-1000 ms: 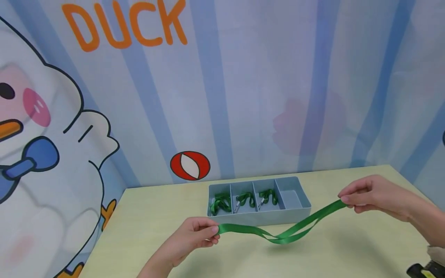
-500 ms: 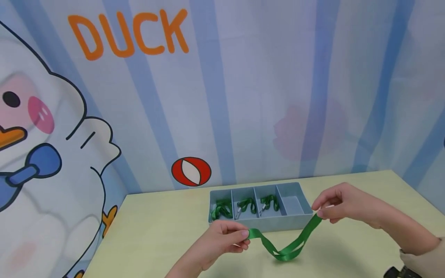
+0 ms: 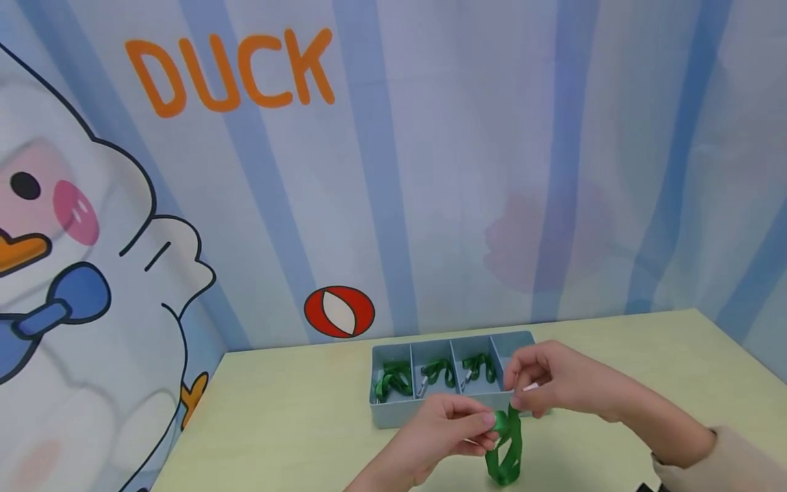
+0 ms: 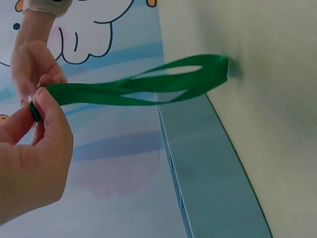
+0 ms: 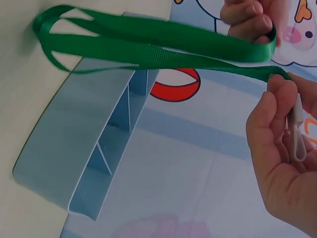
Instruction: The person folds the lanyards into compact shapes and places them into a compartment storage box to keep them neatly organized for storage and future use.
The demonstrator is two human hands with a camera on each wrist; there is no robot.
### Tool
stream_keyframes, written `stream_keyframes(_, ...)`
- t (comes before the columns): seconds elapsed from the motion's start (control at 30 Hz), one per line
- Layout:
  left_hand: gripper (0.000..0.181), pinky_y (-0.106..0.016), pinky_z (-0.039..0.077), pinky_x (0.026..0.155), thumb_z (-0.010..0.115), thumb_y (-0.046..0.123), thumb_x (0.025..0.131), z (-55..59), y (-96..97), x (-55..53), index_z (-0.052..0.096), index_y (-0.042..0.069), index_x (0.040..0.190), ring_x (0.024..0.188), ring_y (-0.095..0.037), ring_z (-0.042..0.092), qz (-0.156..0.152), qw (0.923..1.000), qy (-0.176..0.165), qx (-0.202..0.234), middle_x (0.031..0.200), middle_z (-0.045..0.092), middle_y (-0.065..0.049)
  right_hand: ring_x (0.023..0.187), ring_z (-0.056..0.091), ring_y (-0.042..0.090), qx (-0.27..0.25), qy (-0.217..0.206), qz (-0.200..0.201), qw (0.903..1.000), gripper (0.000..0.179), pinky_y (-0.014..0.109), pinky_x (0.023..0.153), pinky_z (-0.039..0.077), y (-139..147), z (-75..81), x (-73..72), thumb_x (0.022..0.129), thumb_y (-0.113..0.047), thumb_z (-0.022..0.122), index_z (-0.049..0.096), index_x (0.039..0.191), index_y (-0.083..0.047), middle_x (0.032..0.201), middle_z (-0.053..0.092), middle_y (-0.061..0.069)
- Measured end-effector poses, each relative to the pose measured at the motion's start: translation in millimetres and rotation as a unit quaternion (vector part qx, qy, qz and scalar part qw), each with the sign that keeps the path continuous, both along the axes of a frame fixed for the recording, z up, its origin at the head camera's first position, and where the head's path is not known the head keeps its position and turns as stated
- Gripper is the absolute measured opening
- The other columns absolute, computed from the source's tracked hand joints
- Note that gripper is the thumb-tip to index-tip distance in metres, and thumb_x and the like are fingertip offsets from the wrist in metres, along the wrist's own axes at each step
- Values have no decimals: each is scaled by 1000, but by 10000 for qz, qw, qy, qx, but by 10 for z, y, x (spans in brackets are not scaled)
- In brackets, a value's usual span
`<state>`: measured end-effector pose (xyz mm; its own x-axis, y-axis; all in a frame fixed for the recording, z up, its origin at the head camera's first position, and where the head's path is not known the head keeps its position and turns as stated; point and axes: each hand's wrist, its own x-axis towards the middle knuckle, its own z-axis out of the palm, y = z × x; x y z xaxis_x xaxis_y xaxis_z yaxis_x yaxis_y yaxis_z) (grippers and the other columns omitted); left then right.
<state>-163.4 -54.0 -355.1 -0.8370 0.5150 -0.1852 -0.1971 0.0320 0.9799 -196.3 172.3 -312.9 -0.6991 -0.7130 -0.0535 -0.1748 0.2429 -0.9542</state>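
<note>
A green lanyard (image 3: 515, 441) hangs in a folded loop between my two hands, in front of the tray. My left hand (image 3: 439, 437) pinches one end of its band between thumb and fingers. The other end is pinched by my right hand (image 3: 568, 383), close to a pale clip (image 5: 298, 141) that shows in the right wrist view. From the left wrist side, the doubled band (image 4: 143, 89) droops toward the table. Behind the hands stands a blue-grey divided tray (image 3: 399, 414). Its right compartment is partly hidden by my right hand.
Three compartments of the tray hold green lanyards: left (image 3: 393, 379), second (image 3: 438, 372) and third (image 3: 479, 367). The tray stands on a pale yellow table (image 3: 295, 410). A printed curtain (image 3: 455, 171) rises behind the table.
My hands have come together, the right moving left and the left moving right. The lanyard between them has gone from stretched wide to a narrow hanging loop. Both hands still hold it.
</note>
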Motion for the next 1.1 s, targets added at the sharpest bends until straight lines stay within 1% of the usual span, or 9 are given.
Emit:
stream_keyframes(0.17,26,-30,54,77,59,17,92,-27,102,18,68,-3,107,71,-7,63,54,9999,-147,-56,84,69,-4,64,58,15,7,84,184,9998,14,35,62,53,-96,-16,33,89,-5,59,55,100,2,75,61,8)
stream_keyframes(0.33,27,-27,54,77,59,18,92,-26,141,26,68,-2,107,69,-5,63,69,9993,-345,84,81,68,-1,59,55,16,148,190,136,9996,18,32,58,50,-97,-12,54,87,-4,59,53,103,2,76,60,8)
stream_keyframes(0.47,25,-24,54,73,59,17,92,-39,181,34,68,-3,105,67,-4,63,283,9986,-400,199,78,68,0,56,51,16,219,308,138,9992,22,29,53,46,-109,-23,61,85,-2,60,52,106,1,77,58,9)
stream_keyframes(0.57,24,-23,54,71,58,15,92,-61,207,35,68,-3,104,65,-4,63,485,9976,-436,241,76,66,-1,57,51,15,203,345,110,9991,26,29,53,45,-132,-26,59,85,-3,63,50,107,0,78,56,8)
stream_keyframes(0.77,25,-21,54,71,57,15,93,-117,207,18,68,-3,107,65,-4,63,646,9954,-599,377,76,67,-1,65,58,20,130,53,-46,9999,29,35,63,52,-135,-36,57,87,-11,65,49,109,1,79,59,8)
stream_keyframes(0.87,26,-19,53,69,58,15,93,-113,194,0,67,-4,107,65,-3,63,677,9944,-641,494,76,67,-1,73,63,25,-3,-245,-172,9996,26,40,71,55,-125,-29,43,93,-16,59,49,108,3,77,62,9)
stream_keyframes(0.93,26,-18,53,68,58,15,92,-103,185,-9,67,-5,107,65,-4,63,707,9937,-673,553,76,67,-1,73,63,23,-52,-374,-256,9990,24,38,71,55,-120,-21,31,96,-18,53,50,108,3,77,61,9)
stream_keyframes(1.03,26,-18,53,68,58,15,92,-89,185,-16,67,-5,107,66,-5,63,789,9927,-731,554,76,67,-2,74,62,21,-159,-553,-208,9981,20,36,71,55,-111,-9,24,98,-13,47,50,108,4,80,62,9)
stream_keyframes(1.1,26,-20,54,68,58,16,93,-85,193,-14,67,-4,107,66,-5,63,864,9918,-794,514,76,67,-2,72,62,20,-190,-625,-144,9978,16,36,70,54,-108,-10,26,97,-7,47,50,108,4,83,63,10)
